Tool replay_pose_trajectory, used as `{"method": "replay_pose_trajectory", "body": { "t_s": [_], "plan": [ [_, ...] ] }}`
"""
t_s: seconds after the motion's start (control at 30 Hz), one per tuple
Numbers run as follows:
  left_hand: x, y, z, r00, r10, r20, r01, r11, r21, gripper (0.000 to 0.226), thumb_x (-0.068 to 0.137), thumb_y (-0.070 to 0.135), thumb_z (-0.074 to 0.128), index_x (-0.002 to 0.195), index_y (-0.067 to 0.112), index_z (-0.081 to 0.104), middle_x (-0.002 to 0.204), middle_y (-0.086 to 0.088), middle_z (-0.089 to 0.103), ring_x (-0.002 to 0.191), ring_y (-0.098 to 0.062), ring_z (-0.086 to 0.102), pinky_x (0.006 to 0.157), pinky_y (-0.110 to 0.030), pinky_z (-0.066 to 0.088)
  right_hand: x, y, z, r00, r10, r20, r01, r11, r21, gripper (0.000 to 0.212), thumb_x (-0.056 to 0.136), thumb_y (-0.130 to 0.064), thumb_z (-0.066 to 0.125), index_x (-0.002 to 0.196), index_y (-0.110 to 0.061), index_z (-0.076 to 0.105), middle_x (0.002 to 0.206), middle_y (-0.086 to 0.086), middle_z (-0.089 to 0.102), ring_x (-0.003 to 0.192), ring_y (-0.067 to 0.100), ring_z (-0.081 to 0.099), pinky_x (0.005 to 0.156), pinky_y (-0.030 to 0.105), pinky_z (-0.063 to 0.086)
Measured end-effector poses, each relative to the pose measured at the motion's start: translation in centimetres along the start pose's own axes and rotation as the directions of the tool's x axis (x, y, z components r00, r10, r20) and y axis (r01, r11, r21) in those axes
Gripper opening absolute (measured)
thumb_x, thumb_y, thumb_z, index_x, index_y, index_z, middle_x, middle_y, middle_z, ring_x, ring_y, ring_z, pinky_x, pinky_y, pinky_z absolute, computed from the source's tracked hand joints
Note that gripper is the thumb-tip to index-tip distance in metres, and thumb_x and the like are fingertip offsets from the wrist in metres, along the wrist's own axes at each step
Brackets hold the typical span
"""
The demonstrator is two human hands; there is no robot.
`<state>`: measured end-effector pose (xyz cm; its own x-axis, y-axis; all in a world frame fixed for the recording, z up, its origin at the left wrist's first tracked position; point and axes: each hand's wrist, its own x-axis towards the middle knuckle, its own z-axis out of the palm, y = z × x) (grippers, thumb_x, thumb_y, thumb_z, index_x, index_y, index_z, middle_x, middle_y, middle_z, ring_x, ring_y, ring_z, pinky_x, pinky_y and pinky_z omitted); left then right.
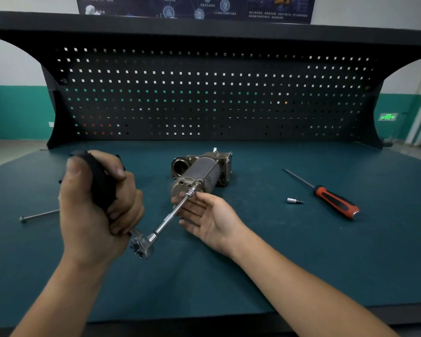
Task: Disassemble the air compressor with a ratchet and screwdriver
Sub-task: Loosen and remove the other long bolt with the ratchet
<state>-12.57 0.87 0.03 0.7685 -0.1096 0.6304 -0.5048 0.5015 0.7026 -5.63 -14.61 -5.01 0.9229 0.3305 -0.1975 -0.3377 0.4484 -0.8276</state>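
The view is dim and cool-toned, lit softly from overhead, so the right hand [206, 216] throws only a faint, diffuse shadow on the worktop [301, 254]. Brighter light from the room behind shows as white and green specks through the holes of the dark pegboard [204, 98]. Small glints sit on the chrome head of the ratchet [141, 244] and the butt of the screwdriver [336, 201]. The wide lens bows the shelf [204, 27] and the worktop's edges toward the frame's sides, and the left hand [93, 203] and the poster [195, 7] at the top look soft.

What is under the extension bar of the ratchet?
The open right hand lies under the extension bar, above the green mat. The bar hides parts of its fingers, so contact cannot be confirmed.
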Motion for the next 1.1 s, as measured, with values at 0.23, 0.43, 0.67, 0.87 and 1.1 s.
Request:
{"method": "replay_pose_trajectory", "body": {
  "t_s": [0.23,0.43,0.67,0.87,1.1],
  "plan": [
    [-0.3,0.1,0.5,0.998,0.031,-0.059,-0.03,0.999,0.017,0.042,0.058,0.065,0.062,0.054,0.025,0.051,0.041,0.009,0.018,0.029,-0.005,0.015,0.033,-0.003,0.019,0.0,-0.1,0.1,0.999,-0.04,0.014,0.04,0.999,0.006,0.024,0.096,-0.021,0.041,0.086,-0.017,0.062,0.072,-0.002,0.073,0.061,0.007,0.067,0.057,0.02,0.046],
    [-0.1,0.1,1.1,0.992,0.119,-0.027,-0.12,0.993,-0.016,0.032,0.071,0.055,0.053,0.064,0.025,0.058,0.04,0.007,0.019,0.027,-0.007,0.012,0.034,0.0,0.024,0.1,0.0,0.2,0.997,-0.071,0.013,0.071,0.997,-0.02,0.024,0.097,-0.021,0.041,0.086,-0.02,0.063,0.073,-0.005,0.073,0.063,0.005,0.067,0.058,0.019,0.046],
    [-0.3,0.1,1.6,0.992,0.124,0.036,-0.124,0.992,0.011,0.035,0.066,0.06,0.065,0.063,0.025,0.06,0.038,0.006,0.02,0.028,-0.008,0.01,0.039,-0.002,0.024,0.1,-0.1,0.2,0.997,-0.071,0.029,0.071,0.997,0.009,0.027,0.097,-0.019,0.04,0.083,-0.017,0.063,0.071,-0.004,0.072,0.06,0.006,0.066,0.062,0.021,0.045],
    [-0.3,-0.1,2.2,0.99,0.127,0.054,-0.128,0.992,0.016,0.036,0.066,0.06,0.066,0.063,0.025,0.061,0.039,0.005,0.02,0.028,-0.008,0.012,0.041,-0.001,0.026,0.2,-0.3,0.0,0.995,-0.094,0.024,0.094,0.996,0.009,0.029,0.096,-0.019,0.04,0.082,-0.016,0.064,0.07,-0.003,0.072,0.06,0.007,0.066,0.062,0.021,0.046],
    [0.4,0.4,3.2,0.989,0.136,-0.061,-0.131,0.989,0.071,0.038,0.072,0.063,0.06,0.064,0.026,0.057,0.037,0.014,0.034,0.026,0.002,0.022,0.038,-0.003,0.024,-0.4,-0.7,0.2,0.995,-0.097,0.006,0.097,0.982,-0.162,0.029,0.098,-0.025,0.038,0.083,-0.014,0.06,0.063,-0.002,0.07,0.054,0.008,0.065,0.052,0.018,0.044]
  ]
}}
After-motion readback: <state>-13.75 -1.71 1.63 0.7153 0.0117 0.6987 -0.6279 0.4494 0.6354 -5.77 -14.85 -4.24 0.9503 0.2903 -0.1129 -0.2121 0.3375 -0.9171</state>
